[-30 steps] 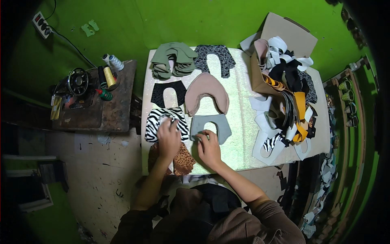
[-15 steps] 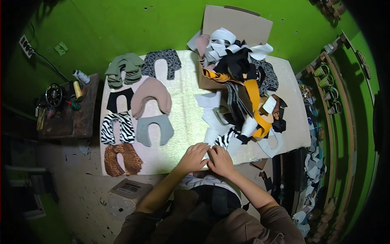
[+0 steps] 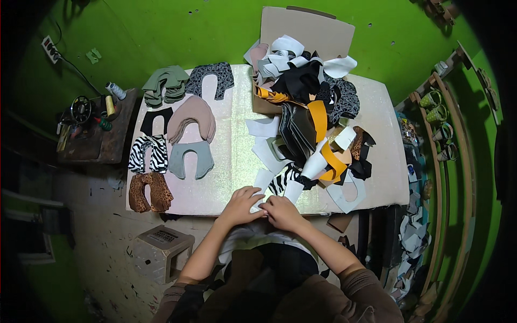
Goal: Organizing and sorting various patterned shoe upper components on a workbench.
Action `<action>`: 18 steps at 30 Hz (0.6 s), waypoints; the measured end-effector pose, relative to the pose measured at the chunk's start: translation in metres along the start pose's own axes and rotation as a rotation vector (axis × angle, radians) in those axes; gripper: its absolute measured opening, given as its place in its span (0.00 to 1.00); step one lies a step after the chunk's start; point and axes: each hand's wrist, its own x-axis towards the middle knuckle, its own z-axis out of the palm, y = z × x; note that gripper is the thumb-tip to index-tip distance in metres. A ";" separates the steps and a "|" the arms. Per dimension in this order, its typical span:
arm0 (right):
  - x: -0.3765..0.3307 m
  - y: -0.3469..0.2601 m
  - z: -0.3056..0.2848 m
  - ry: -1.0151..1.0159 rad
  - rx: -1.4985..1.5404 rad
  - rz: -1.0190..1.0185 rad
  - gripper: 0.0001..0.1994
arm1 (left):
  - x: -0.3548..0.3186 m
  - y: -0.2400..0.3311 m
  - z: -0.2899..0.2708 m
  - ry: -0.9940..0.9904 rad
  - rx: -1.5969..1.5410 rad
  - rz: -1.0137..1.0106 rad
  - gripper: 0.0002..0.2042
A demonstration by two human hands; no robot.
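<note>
My left hand [image 3: 242,207] and my right hand [image 3: 284,213] are close together at the near edge of the table [image 3: 231,156]. Between their bent fingers shows a white piece of sheet material [image 3: 257,204], partly covered by the hands. The left fingers curve over it, and the right fingers are curled in with the thumb. Just beyond them lie more white offcuts [image 3: 263,178] and a zebra-striped scrap [image 3: 284,179]. A heap of black, white and orange scraps, with a long orange strip [image 3: 319,121], spills from a cardboard box [image 3: 264,103].
On the table's left lie U-shaped pieces: green [image 3: 163,86], dark patterned [image 3: 211,75], pink [image 3: 191,117], black [image 3: 156,121], zebra [image 3: 147,153], grey [image 3: 191,160] and leopard [image 3: 149,192]. A side table [image 3: 99,145] bears thread spools. A stool [image 3: 163,239] stands below; a rack [image 3: 437,107] is at right.
The whole view has shifted a little, so the table's contents appear further left. My hands stay together at the near edge, their fingers slightly repositioned.
</note>
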 end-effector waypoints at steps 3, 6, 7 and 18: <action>0.005 0.003 -0.029 0.029 0.286 0.021 0.16 | -0.002 0.004 -0.013 -0.013 -0.186 -0.035 0.24; 0.017 0.011 -0.053 -0.016 0.472 0.071 0.16 | -0.003 0.001 -0.021 0.067 -0.214 -0.062 0.24; 0.021 0.013 -0.059 -0.054 0.530 0.050 0.14 | -0.004 0.000 -0.022 0.082 -0.125 -0.071 0.23; 0.041 0.037 -0.062 0.241 0.680 0.246 0.14 | -0.001 0.000 -0.038 0.243 -0.835 -0.420 0.13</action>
